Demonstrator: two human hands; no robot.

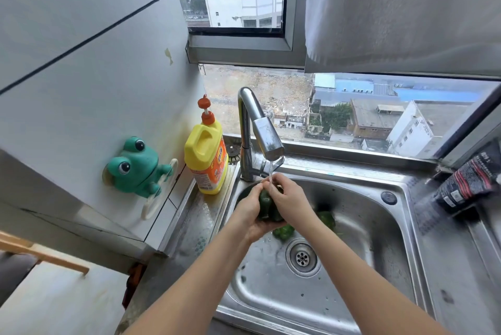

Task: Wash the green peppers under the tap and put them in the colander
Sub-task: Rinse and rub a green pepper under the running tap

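Both hands — left, right — cup one pepper under the tap stream, at the sink's back-left corner. Two more peppers lie beside the drain — unwashed, probably. No colander is clearly visible; most work remains.

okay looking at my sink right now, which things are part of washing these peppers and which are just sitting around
Part of the job:
dark green pepper held in both hands
left hand
right hand
chrome tap, running
two green peppers in the steel sink
steel sink

Just sitting around:
yellow detergent bottle with orange pump
green frog holder on the wall
black packet
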